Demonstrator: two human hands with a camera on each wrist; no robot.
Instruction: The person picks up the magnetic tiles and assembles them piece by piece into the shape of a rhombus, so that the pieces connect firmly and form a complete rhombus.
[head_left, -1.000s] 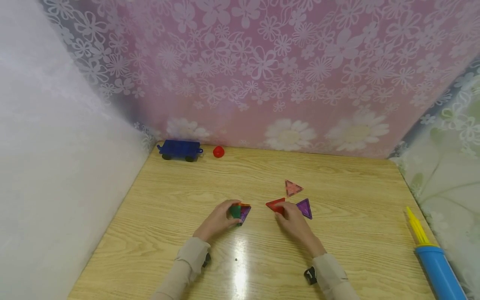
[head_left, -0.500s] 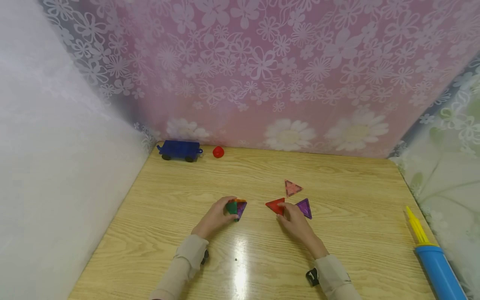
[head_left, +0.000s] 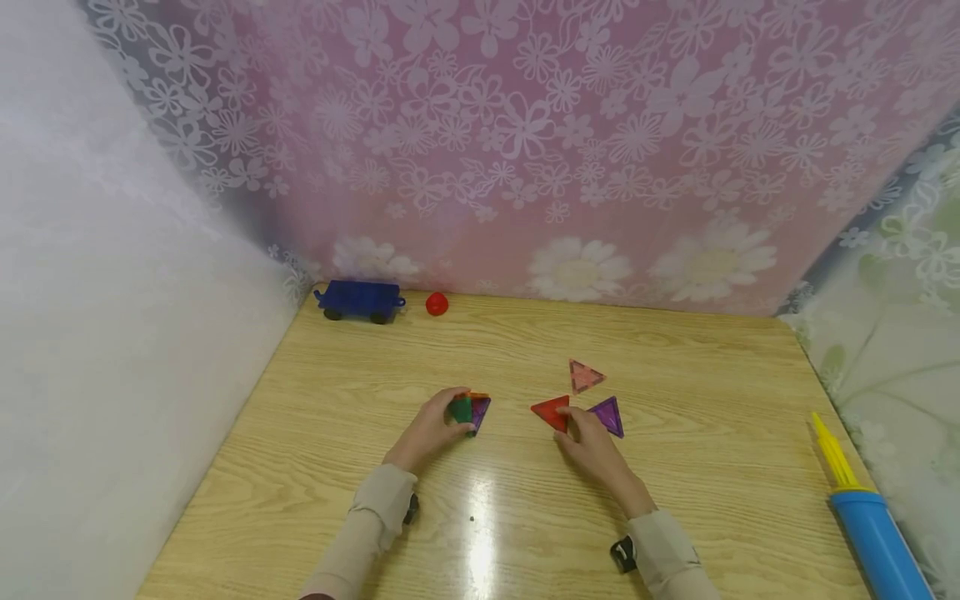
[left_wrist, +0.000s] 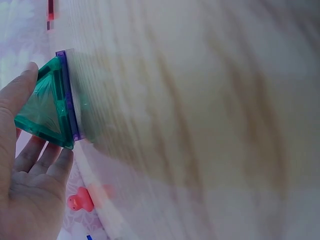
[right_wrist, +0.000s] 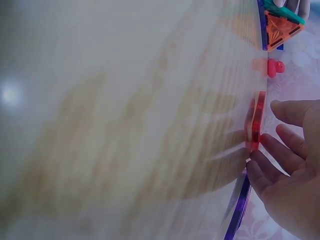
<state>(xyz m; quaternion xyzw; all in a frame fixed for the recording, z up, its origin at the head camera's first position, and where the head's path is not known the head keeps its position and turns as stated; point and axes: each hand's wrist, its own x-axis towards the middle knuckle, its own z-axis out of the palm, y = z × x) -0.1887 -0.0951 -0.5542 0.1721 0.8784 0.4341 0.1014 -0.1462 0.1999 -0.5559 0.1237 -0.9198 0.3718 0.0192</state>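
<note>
My left hand [head_left: 429, 429] grips a small upright structure of triangular magnetic tiles between thumb and fingers. Its green tile [left_wrist: 46, 105] leans up from a purple tile [left_wrist: 69, 97] flat on the table, and an orange tile [right_wrist: 282, 31] forms another side. To the right, my right hand [head_left: 592, 446] touches the edge of a flat red triangular tile [head_left: 550, 413]. In the right wrist view its fingers are loosely bent and the thumb stands apart from that tile. Beside this hand lie a second purple tile [head_left: 609, 417] and a pink tile [head_left: 586, 377].
A blue toy wagon [head_left: 362, 301] and a small red toy [head_left: 437, 304] stand along the back edge of the wooden table [head_left: 315, 400]. A blue hand pump [head_left: 877, 533] with a yellow nozzle lies at the right. Patterned cloth hangs behind.
My left hand has shifted slightly left and away from me, taking the green, orange and purple tiles along. My right hand has barely moved at the red tile.
</note>
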